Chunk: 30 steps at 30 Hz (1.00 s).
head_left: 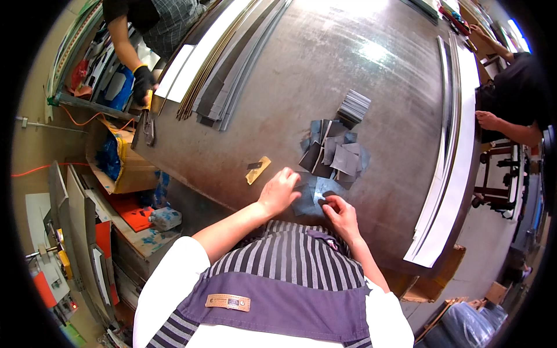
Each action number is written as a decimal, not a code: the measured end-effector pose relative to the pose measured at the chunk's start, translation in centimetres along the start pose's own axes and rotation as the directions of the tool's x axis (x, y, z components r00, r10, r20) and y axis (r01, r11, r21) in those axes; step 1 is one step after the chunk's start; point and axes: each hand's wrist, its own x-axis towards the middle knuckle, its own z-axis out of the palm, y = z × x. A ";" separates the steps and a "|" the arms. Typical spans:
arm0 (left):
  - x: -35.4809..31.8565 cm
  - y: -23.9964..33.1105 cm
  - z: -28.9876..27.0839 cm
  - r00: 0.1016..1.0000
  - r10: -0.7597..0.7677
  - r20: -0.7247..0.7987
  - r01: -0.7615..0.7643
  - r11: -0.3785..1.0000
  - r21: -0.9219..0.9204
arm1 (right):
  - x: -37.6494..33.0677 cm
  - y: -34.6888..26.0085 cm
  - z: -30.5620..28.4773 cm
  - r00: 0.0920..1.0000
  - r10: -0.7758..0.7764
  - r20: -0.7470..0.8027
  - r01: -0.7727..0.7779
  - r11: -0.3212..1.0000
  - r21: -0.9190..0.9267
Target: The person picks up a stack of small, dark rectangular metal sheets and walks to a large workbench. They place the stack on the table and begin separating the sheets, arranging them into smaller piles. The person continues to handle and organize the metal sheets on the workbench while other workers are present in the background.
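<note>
In the head view, both hands rest on a dark square sheet (311,197) lying flat at the near edge of the metal worktop (278,104). The left hand (280,190) lies spread, palm down, on the sheet's left edge; the right hand (341,213) pinches its right near corner between curled fingers. Just beyond, toward the worktop's middle, lies a loose heap of similar squares (335,153), too overlapped to count, then one neat stack (353,107). One yellow scraper (257,169) lies left of the left hand.

Wide grey metal surface (325,75) with glare, long strips (232,52) along its edges, cluttered shelves (87,232) left, concrete floor (476,243) right
</note>
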 end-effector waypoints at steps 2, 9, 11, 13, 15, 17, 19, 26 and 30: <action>-1.4 -0.2 0.6 0.998 -0.061 0.032 0.058 0.995 0.078 | 0.5 1.1 1.1 0.997 -0.016 0.076 0.011 0.998 0.061; -2.3 -0.6 2.2 1.000 0.023 -0.013 -0.022 0.998 0.067 | 0.7 -0.1 2.6 0.993 -0.015 0.115 0.035 0.983 -0.178; -2.4 -0.6 2.3 1.000 0.012 0.003 -0.012 0.999 0.039 | 0.7 0.5 2.6 0.994 -0.026 0.107 0.044 0.986 -0.161; -2.4 -0.7 2.4 1.000 0.025 -0.007 -0.025 0.999 0.033 | 0.5 0.8 2.8 0.995 -0.033 0.093 0.044 0.992 -0.120; -2.4 -0.6 2.4 0.998 0.051 -0.034 -0.050 0.998 0.046 | 0.3 1.0 2.9 0.997 -0.032 0.070 0.036 0.998 -0.059; -2.4 -0.3 2.4 0.993 0.092 -0.079 -0.086 0.993 0.077 | 0.2 1.0 2.9 0.997 -0.041 0.064 0.044 0.998 -0.043; -2.5 -0.2 2.4 0.992 0.100 -0.076 -0.094 0.992 0.087 | 0.1 1.2 3.0 0.997 -0.049 0.056 0.050 0.999 -0.017; -3.1 -0.4 2.8 0.988 0.127 -0.084 -0.112 0.980 0.163 | -0.5 1.9 4.0 0.991 -0.131 0.006 0.131 0.991 0.013; -3.1 -0.1 2.5 0.982 0.159 -0.103 -0.135 0.969 0.206 | -0.9 1.5 4.3 0.983 -0.184 -0.026 0.184 0.983 -0.019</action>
